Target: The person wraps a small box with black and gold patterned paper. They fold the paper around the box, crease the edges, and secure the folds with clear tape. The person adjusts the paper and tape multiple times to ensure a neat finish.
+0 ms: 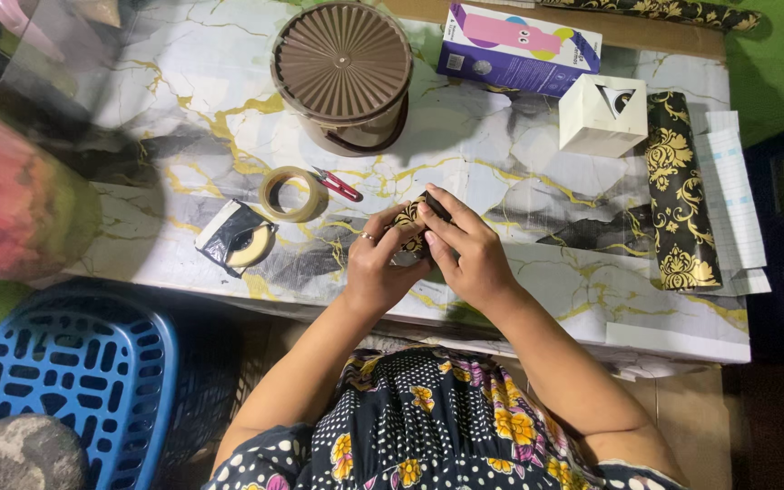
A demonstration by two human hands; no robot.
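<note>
Hands close together over the table's near edge, both gripping one small object wrapped in black-and-gold patterned paper.

Left hand (376, 263), ring on one finger, curls around the small wrapped object (410, 220) from the left; right hand (466, 254) covers it from the right, fingers pressed on its top. Object sits just above the marble-patterned table (537, 154), between the two hands. Just left: red-handled scissors (338, 185), a roll of clear tape (291, 194), and a tape roll on black wrapping (239, 238). Farther back: a round brown lidded container (342, 73), a purple box (517, 47), a white box (602, 114). Right side: a roll of black-and-gold paper (678, 192) lying lengthwise beside white sheets (732, 195). Blue plastic basket (74, 372) on the floor at lower left.
</note>
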